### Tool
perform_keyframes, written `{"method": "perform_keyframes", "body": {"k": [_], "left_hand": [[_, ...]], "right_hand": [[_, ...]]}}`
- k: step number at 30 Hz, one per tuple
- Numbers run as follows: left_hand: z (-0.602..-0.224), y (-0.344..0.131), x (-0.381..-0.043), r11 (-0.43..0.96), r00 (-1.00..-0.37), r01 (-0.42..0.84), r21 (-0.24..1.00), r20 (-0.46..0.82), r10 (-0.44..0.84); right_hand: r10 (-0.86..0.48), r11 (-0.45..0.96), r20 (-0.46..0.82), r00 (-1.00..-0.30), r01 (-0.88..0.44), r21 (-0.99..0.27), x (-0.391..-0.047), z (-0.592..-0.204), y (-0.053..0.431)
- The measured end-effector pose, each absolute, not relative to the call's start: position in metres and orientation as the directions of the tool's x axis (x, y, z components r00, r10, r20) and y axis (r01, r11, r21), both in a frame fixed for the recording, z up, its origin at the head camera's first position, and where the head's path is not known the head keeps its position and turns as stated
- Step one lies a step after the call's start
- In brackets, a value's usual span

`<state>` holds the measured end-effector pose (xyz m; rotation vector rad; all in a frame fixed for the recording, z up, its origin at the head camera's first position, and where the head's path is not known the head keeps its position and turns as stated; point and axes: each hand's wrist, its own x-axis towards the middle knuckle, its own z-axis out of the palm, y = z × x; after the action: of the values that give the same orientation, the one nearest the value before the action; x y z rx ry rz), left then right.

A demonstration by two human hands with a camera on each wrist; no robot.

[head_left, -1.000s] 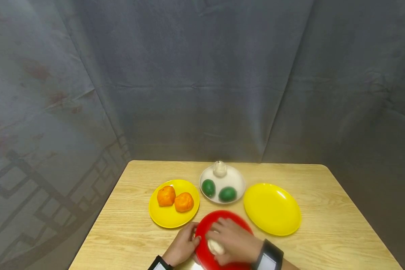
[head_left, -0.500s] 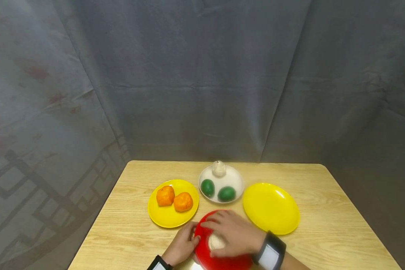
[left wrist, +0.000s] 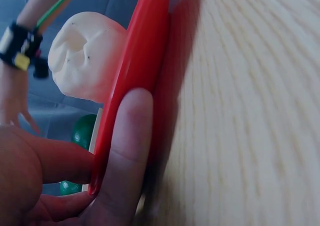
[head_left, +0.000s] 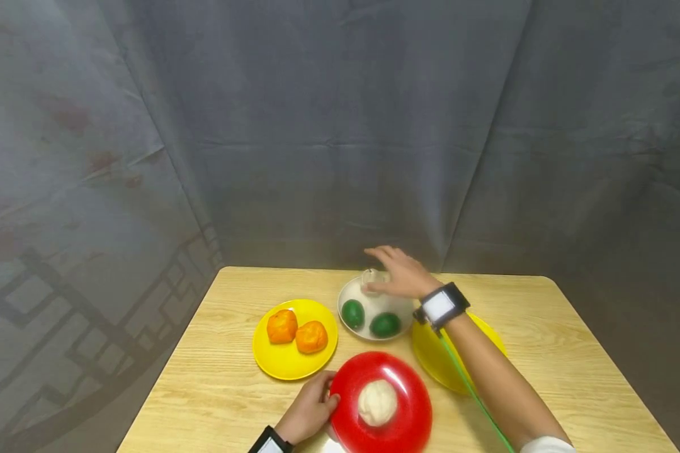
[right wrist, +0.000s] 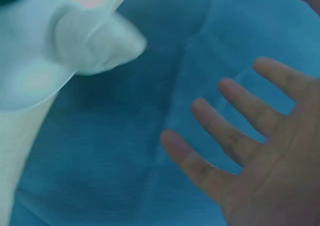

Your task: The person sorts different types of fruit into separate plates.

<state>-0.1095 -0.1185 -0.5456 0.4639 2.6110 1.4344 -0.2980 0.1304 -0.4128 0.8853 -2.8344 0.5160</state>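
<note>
Taking the red plate as the clock's centre, the left yellow plate [head_left: 289, 369] sits at ten o'clock with two orange fruits [head_left: 311, 336] side by side on it. At nine o'clock the left hand [head_left: 308, 409] pinches the red plate's rim, one digit lying on the wood side of it in the left wrist view. The red plate [head_left: 412, 412] bears a pale bun [head_left: 377, 402] near its middle. At twelve o'clock stands the white plate [head_left: 375, 303]: two green fruits [head_left: 353, 314] lie at its nine and five o'clock, a white bulb [right wrist: 87, 41] at its twelve. Just beside that bulb is the right hand [head_left: 407, 277], fingers straight and spread, holding nothing; its wrist view shows fingertips and bulb apart. The right yellow plate [head_left: 433, 360], at two o'clock, is partly hidden by the right forearm [head_left: 498, 380]. The step in hand looks like a reach for the bulb while the left hand steadies the red plate; taking it would call for lowering the right fingers and thumb around it, clear of the green fruits.
</note>
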Motion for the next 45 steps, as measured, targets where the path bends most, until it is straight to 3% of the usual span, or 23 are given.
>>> {"method": "perform_keyframes", "body": {"k": [5, 11, 16, 22, 30, 40, 45], "left_hand": [[-0.545, -0.119, -0.108, 0.507, -0.948, 0.181, 0.843, 0.012, 0.319], [-0.546, -0.117, -0.106, 0.489, -0.944, 0.199, 0.849, 0.032, 0.329], [-0.546, -0.116, -0.104, 0.479, -0.944, 0.182, 0.859, 0.017, 0.329], [-0.547, -0.116, -0.101, 0.474, -0.944, 0.177, 0.862, 0.012, 0.331], [-0.549, -0.117, -0.105, 0.492, -0.943, 0.208, 0.845, 0.04, 0.33], [-0.55, -0.12, -0.105, 0.495, -0.942, 0.22, 0.84, 0.05, 0.333], [-0.548, -0.12, -0.105, 0.492, -0.943, 0.205, 0.846, 0.035, 0.331]], "right_hand": [[-0.509, 0.787, 0.136, -0.85, -0.523, -0.326, -0.343, -0.436, 0.134], [-0.477, 0.81, 0.046, -0.878, -0.46, -0.363, -0.373, -0.472, 0.134], [-0.476, 0.81, 0.013, -0.88, -0.443, -0.384, -0.378, -0.499, 0.132], [-0.496, 0.798, 0.061, -0.866, -0.483, -0.36, -0.374, -0.518, 0.127], [-0.481, 0.788, 0.14, -0.866, -0.497, -0.365, -0.368, -0.515, 0.124], [-0.507, 0.736, 0.088, -0.857, -0.484, -0.473, -0.35, -0.483, 0.117], [-0.581, 0.665, 0.088, -0.809, -0.534, -0.522, -0.335, -0.468, 0.114]]}}
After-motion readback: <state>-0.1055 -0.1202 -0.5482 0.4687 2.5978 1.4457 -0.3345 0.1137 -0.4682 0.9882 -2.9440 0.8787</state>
